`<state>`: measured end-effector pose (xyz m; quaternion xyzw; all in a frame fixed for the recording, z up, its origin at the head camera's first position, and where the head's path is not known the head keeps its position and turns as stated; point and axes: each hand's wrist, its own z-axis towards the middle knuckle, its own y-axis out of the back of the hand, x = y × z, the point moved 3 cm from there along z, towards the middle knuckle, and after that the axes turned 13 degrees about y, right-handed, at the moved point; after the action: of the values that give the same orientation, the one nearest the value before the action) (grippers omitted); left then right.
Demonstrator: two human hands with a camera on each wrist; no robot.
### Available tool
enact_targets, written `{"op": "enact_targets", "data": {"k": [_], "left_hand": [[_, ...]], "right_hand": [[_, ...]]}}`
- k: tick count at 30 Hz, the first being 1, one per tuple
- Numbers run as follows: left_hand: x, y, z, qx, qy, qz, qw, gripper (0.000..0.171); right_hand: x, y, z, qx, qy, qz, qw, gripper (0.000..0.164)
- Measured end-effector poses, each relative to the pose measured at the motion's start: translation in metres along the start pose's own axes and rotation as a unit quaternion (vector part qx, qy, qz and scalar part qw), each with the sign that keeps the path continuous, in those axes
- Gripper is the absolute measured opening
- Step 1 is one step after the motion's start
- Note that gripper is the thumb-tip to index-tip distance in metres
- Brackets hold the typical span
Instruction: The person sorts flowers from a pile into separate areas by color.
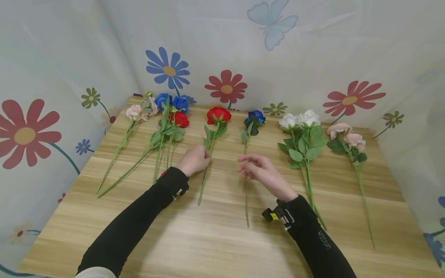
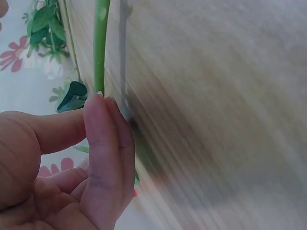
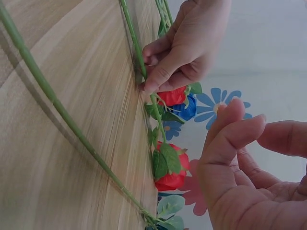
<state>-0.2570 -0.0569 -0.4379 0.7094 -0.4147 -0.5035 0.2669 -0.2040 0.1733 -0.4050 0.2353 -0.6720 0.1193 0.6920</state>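
Note:
My left hand (image 1: 194,160) pinches the green stem (image 2: 100,48) of a single red rose (image 1: 219,115) between thumb and fingers, partway down the stem. The rose head points to the back of the table. To its right lies a blue rose (image 1: 255,117) on a thin stem (image 3: 53,102). Over that stem hovers my right hand (image 1: 264,173), its fingers loosely bent and nothing between them. In the right wrist view its thumb and fingertips stand near each other, apart from the stem.
Pink roses (image 1: 135,112) lie at the left of the wooden table (image 1: 208,247), beside a group of blue roses (image 1: 180,104) and another red rose (image 1: 180,119). White roses (image 1: 308,118) and more pink roses (image 1: 354,139) lie right. A flower-printed curtain (image 1: 222,34) hangs behind.

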Motion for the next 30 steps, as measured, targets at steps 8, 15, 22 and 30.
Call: {"op": "enact_targets", "data": {"k": [8, 15, 22, 30], "left_hand": [[0.005, 0.010, -0.015, -0.053, -0.034, -0.033, 0.9974, 0.020], [0.012, 0.030, -0.033, -0.101, -0.044, -0.029, 0.9935, 0.022], [0.035, 0.051, -0.054, -0.167, -0.044, -0.034, 0.9844, 0.021], [0.071, 0.074, -0.071, -0.192, -0.014, -0.045, 0.9804, 0.025]], "right_hand": [[-0.003, 0.007, -0.003, -0.022, 0.010, -0.006, 1.000, 0.039], [-0.004, 0.011, -0.005, -0.057, 0.024, -0.010, 0.998, 0.036], [-0.005, 0.014, -0.006, -0.112, 0.049, -0.018, 0.992, 0.029], [-0.003, 0.015, -0.006, -0.151, 0.056, -0.012, 0.987, 0.026]]}}
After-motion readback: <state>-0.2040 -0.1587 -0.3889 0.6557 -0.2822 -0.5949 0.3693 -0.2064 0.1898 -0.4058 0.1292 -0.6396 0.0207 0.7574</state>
